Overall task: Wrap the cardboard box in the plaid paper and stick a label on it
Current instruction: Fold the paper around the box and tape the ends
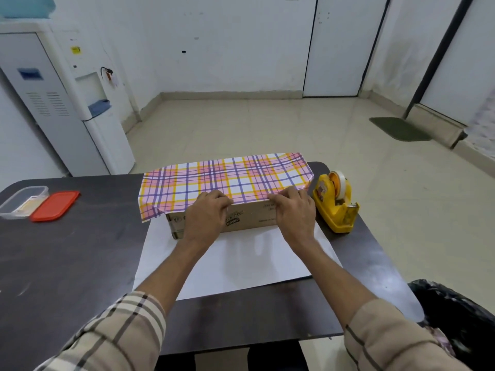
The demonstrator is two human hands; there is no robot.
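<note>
A long cardboard box [249, 216] lies on the dark table [67, 263], its near side showing printed text. Plaid paper [227, 178] in pink, orange and purple is folded over the box's top; its white underside [241, 263] spreads on the table toward me. My left hand [206, 215] grips the paper's edge at the box's near top rim, left of centre. My right hand [294, 212] pinches the same edge further right. No label is visible.
A yellow tape dispenser [334, 203] stands just right of the box. At the table's left edge lie a clear plastic container [22, 200] and its red lid [55, 206]. A black bin bag [460, 317] is at the lower right. A water dispenser [88, 111] stands by the left wall.
</note>
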